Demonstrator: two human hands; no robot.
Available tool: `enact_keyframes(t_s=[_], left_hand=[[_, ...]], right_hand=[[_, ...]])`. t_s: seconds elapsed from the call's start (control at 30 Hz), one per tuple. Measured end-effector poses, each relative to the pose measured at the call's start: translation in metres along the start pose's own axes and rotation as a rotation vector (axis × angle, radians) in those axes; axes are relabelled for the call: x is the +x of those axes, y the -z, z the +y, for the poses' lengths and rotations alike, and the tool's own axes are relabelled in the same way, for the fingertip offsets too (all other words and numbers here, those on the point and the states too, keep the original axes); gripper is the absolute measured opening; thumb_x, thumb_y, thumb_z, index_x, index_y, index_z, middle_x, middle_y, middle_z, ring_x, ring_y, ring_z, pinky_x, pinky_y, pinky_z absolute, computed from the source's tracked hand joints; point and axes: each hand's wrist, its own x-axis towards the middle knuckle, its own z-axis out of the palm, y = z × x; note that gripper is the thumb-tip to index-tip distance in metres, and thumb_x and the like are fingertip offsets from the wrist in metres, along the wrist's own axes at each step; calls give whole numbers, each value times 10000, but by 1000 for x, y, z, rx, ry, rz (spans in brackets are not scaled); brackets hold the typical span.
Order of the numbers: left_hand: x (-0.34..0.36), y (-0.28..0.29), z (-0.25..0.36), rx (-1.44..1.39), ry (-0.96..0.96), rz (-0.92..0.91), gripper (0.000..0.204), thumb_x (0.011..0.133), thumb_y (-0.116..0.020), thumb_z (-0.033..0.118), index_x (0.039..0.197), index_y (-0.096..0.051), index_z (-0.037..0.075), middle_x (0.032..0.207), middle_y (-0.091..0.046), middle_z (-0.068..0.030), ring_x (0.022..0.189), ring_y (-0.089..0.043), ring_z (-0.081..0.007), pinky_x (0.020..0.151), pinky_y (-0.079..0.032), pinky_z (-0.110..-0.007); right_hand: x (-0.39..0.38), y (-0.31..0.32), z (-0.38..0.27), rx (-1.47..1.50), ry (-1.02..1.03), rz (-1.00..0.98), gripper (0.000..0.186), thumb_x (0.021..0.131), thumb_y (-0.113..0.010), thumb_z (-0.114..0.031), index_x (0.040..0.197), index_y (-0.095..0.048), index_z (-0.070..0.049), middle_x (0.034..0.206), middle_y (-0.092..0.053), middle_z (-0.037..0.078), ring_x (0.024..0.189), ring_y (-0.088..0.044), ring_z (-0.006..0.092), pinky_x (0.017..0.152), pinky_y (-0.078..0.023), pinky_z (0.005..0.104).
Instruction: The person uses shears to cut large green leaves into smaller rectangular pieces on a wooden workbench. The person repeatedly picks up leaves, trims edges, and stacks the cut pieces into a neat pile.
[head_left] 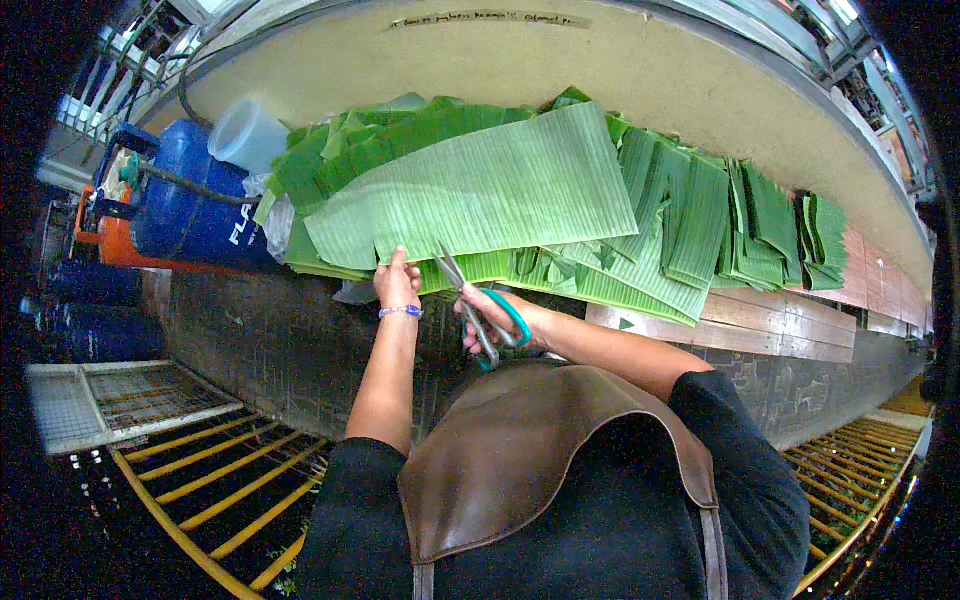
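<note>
A large pale green banana leaf piece (pixel 490 190) lies spread over a heap of other leaves. My left hand (pixel 398 285), with a bracelet at the wrist, pinches the near edge of this piece toward its left end. In my right hand (pixel 488 318) is a pair of scissors (pixel 452 270) with teal handles, my fingers wrapped round them. The blades point up and left, parted a little, with their tips at the leaf's near edge just right of my left hand. Whether the blades touch the leaf I cannot tell.
More banana leaves (pixel 690 215) are stacked along the right, some folded, over wooden boards (pixel 770 325). At the left stand a blue drum (pixel 185 205) and a translucent tub (pixel 245 135). A pale wall (pixel 400 60) runs behind. Yellow railings (pixel 215 500) flank me below.
</note>
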Motion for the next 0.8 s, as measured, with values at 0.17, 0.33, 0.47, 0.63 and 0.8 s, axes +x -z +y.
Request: enact_keyframes(t_s=[0.17, 0.33, 0.47, 0.63, 0.8], left_hand=[[5, 4, 3, 4, -20, 8, 201, 846, -657, 193, 843, -492, 78, 648, -530, -18, 462, -483, -95, 345, -339, -221], [3, -1, 10, 78, -75, -3, 136, 855, -644, 153, 883, -532, 80, 642, -533, 2, 463, -477, -80, 352, -333, -211], [1, -3, 14, 100, -116, -6, 129, 846, -653, 147, 874, -548, 77, 657, -545, 10, 483, -496, -78, 371, -350, -210], [0, -5, 10, 145, -95, -37, 150, 798, -693, 108, 872, -566, 76, 689, -568, 7, 504, -509, -76, 394, -374, -209], [1, -3, 7, 189, -74, -70, 151, 787, -705, 109, 858, -579, 67, 690, -587, 2, 502, -512, -71, 405, -392, -206]], right_hand=[[3, -23, 3, -91, 18, -2, 630, 869, -419, -640, 1114, -455, -61, 751, -521, 73, 648, -601, 194, 614, -555, 356], [9, -31, 2, -92, 23, 40, 638, 875, -427, -624, 1112, -450, -32, 720, -517, 81, 639, -598, 200, 600, -553, 358], [16, -34, 1, 59, -17, 122, 674, 855, -443, -646, 1125, -444, -29, 715, -522, 83, 638, -598, 208, 603, -557, 375], [33, -33, -4, 172, -9, 180, 712, 823, -463, -677, 1128, -444, -34, 687, -520, 68, 635, -597, 217, 608, -559, 392], [40, -36, -2, 192, 45, 211, 675, 837, -462, -661, 1105, -441, -42, 679, -501, 59, 574, -549, 192, 549, -537, 369]])
